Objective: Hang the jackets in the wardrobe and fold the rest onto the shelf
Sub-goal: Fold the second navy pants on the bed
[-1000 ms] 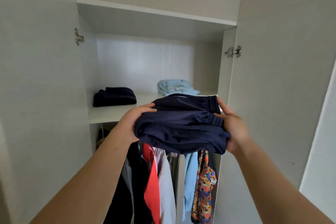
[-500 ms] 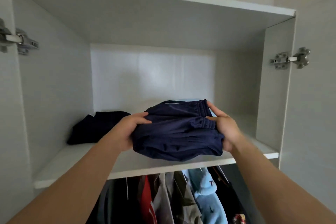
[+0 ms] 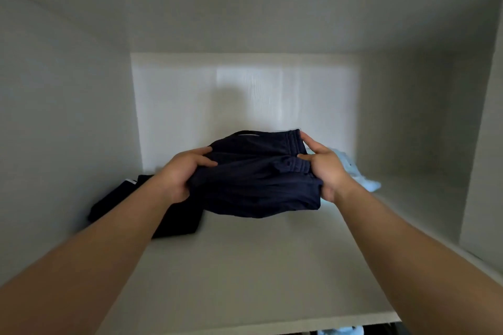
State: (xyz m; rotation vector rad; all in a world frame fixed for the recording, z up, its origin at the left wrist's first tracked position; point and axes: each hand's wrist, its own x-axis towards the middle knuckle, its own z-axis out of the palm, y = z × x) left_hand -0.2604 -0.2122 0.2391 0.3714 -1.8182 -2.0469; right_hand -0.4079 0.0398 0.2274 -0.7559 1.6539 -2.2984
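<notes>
Folded navy-blue fabric garment with an elastic waistband (image 3: 258, 179) is held between both hands, low over the pale wardrobe shelf board (image 3: 245, 275); whether its underside touches the board is hard to tell. The left hand (image 3: 177, 174) grips its left end, thumb on top and fingers curled under, while the right hand (image 3: 328, 171) clasps the gathered waistband end. A folded black garment (image 3: 114, 207) lies on the shelf behind the left forearm, and a pale blue one (image 3: 356, 174) behind the right hand.
</notes>
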